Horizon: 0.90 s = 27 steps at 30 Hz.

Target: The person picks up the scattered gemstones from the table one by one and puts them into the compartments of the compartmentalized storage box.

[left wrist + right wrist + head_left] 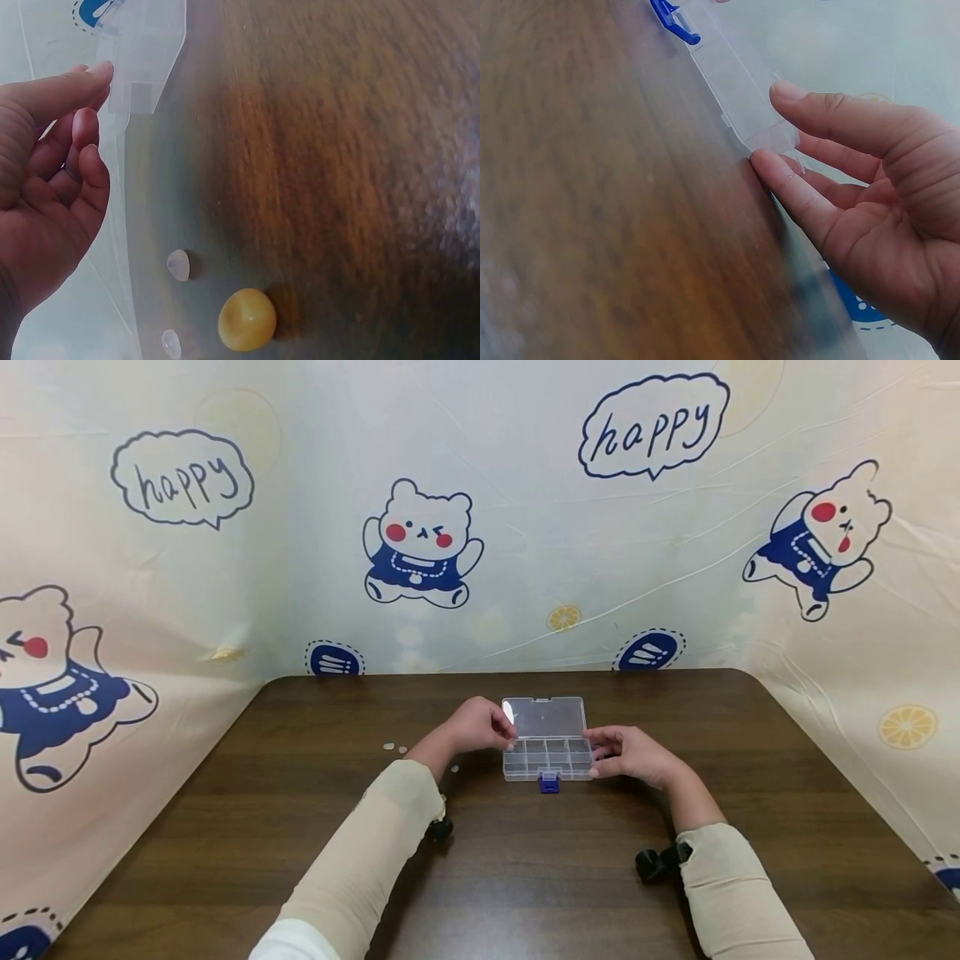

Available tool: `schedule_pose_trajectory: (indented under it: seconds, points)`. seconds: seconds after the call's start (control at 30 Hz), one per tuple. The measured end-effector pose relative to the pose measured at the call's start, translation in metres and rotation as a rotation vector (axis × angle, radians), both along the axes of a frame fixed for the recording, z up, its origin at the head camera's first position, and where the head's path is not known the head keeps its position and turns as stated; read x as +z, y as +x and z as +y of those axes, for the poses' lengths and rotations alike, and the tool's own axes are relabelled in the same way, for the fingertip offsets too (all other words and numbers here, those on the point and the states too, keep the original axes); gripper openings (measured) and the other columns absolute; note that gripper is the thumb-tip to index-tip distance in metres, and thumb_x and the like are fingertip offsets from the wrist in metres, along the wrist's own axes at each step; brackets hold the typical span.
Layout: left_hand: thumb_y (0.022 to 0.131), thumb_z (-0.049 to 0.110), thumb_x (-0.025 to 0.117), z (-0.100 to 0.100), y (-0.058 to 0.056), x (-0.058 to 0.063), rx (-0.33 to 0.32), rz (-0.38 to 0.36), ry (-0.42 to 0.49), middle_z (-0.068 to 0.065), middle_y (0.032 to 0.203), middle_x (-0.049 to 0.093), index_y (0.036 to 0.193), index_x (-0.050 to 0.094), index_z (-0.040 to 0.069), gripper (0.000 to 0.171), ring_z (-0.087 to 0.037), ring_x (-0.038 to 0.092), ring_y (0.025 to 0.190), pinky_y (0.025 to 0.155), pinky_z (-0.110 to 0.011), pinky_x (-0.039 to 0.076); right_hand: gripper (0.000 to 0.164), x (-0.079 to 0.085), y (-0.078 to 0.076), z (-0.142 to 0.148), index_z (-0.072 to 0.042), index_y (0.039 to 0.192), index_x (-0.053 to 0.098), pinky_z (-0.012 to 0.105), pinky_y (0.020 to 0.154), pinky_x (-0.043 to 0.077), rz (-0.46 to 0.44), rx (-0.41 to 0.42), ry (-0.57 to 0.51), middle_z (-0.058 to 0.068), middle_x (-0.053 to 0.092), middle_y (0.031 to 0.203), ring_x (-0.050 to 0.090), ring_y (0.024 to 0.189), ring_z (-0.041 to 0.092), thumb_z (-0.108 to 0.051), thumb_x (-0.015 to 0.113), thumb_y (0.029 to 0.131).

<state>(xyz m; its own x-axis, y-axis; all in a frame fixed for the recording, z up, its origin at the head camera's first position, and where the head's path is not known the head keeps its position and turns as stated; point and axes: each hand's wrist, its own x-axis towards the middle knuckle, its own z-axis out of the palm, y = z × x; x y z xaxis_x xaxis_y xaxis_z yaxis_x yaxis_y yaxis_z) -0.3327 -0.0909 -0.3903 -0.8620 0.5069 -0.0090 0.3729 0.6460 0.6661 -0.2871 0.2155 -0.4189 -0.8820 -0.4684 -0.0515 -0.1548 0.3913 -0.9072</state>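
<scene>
A clear plastic compartment box [547, 760] stands on the table with its lid [547, 717] raised at the back and a blue latch [550, 783] at the front. My left hand [477, 727] is at the box's left end, thumb and forefinger together over the edge; whether something small is pinched there is too small to tell. At the opposite end, my right hand [636, 755] holds the box between thumb and fingers. In the left wrist view lie a rounded yellow stone [247, 320] and a small whitish stone [178, 265], with another pale stone [172, 344] beside them.
Left of the box, pale pieces [388, 746] are scattered on the brown wooden table [480, 877]. A printed cloth [525, 552] hangs behind and at both sides. A black wrist camera [652, 865] is strapped to the right forearm, and another [441, 828] to the left.
</scene>
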Motion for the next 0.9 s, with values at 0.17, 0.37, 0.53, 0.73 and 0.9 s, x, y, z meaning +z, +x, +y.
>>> schedule_pose_trajectory:
  seconds: [0.17,0.37,0.53,0.73,0.9]
  points:
    - [0.076,0.008,0.084,-0.001,0.001,0.000,0.006,0.002,-0.006,0.004,0.081,0.070,0.087,0.078,0.011,0.013,-0.014,0.061,0.075,0.071,-0.026,0.052,0.071,0.001,0.000,0.000,0.009,0.139,0.045,0.027,0.081,0.053,0.010,0.010,-0.006,0.025,0.056,0.128,0.059,0.104,0.027,-0.009,0.080,0.080]
    - [0.076,0.008,0.084,-0.005,0.004,0.001,0.005,-0.006,0.030,0.003,0.082,0.070,0.088,0.078,0.009,0.014,-0.016,0.060,0.076,0.071,-0.026,0.052,0.070,0.000,-0.001,-0.001,0.006,0.139,0.047,0.027,0.082,0.052,-0.011,-0.017,0.003,0.023,0.057,0.128,0.059,0.105,0.029,-0.007,0.080,0.079]
    - [0.077,0.010,0.083,-0.010,0.008,0.004,0.011,-0.031,0.066,0.002,0.082,0.069,0.090,0.078,0.008,0.014,-0.019,0.059,0.076,0.071,-0.028,0.053,0.070,0.000,-0.001,-0.001,0.006,0.139,0.047,0.027,0.081,0.053,-0.014,-0.017,0.001,0.023,0.058,0.126,0.059,0.103,0.028,-0.007,0.081,0.079]
    - [0.078,0.008,0.083,-0.015,0.012,0.008,0.022,-0.041,0.094,-0.001,0.082,0.068,0.090,0.076,0.006,0.014,-0.019,0.059,0.075,0.071,-0.029,0.053,0.070,-0.001,0.000,-0.001,0.006,0.138,0.047,0.027,0.081,0.053,-0.022,-0.015,-0.011,0.022,0.059,0.124,0.059,0.102,0.029,-0.008,0.081,0.079]
    - [0.078,0.009,0.083,-0.019,0.016,0.011,0.042,-0.049,0.101,-0.001,0.084,0.068,0.091,0.076,0.006,0.015,-0.021,0.059,0.075,0.071,-0.029,0.053,0.070,-0.001,0.000,0.000,0.006,0.139,0.047,0.028,0.081,0.053,-0.019,-0.010,-0.017,0.022,0.059,0.124,0.059,0.102,0.029,-0.008,0.081,0.079]
